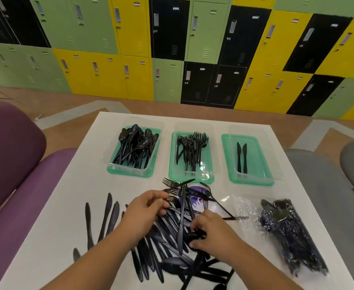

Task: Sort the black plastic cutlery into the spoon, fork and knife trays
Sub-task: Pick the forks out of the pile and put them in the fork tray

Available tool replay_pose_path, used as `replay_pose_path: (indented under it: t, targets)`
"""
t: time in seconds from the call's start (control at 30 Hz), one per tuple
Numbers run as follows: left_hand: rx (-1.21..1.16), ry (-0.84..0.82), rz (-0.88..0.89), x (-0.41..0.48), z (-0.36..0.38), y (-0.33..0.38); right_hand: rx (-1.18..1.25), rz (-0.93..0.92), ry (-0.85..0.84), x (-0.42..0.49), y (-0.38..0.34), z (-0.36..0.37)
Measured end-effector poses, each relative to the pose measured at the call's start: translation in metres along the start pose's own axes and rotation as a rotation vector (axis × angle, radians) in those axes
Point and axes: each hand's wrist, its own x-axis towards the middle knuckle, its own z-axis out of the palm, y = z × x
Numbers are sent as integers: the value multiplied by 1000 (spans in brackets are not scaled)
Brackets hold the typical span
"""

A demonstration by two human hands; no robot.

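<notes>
Both hands work a tangled cutlery pile (178, 233) on the white surface (67, 206): left hand (147, 210) pinching fork handles, right hand (209, 233) curled around utensils. Beyond the pile stand spoon tray (130, 171), fork tray (192, 176) and knife tray (251, 178); a bagged bundle (287, 233) lies right.

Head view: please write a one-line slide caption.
Both hands pick through unsorted black cutlery before spoon, fork and knife trays.

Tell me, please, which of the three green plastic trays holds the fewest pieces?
The right-hand green plastic tray: only two black knives, while the other two hold heaps.
</notes>
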Motion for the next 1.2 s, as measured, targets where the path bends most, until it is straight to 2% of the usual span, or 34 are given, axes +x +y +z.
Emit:
replay_pose_path:
  t: [0.17,0.27,0.4,0.57,0.7,0.83,0.93,1.0,1.07,1.13,1.2]
  targets:
    - [-34,-9,-71,-25,2,-13,48,23,79,-2,-1,11]
    - [-5,-29,-74,-36,3,-17,217,41,140,-3,-4,7]
    - [89,-68,-33,-44,7,-22,447,-83,313,-7,-19,-8]
    - [182,-193,48,-46,17,-18,763,-168,401,-4,-55,-26]
    - [82,-164,25,-45,17,-13,991,-121,417,4,-74,-35]
    - [214,-33,105,-37,8,-10,1042,-96,416,16,-82,-34]
    - [27,-117,58,-36,7,-6,1031,-87,441,24,-84,-32]
    - [-9,-144,48,-34,6,-6,1042,-81,445,29,-85,-33]
    - [-16,-99,39,-26,2,-4,1040,-92,429,33,-83,-33]
    - [-6,34,29,-11,-7,3,1035,-79,405,34,-78,-34]
    - [125,197,68,15,-24,14,1023,-14,388,32,-67,-34]
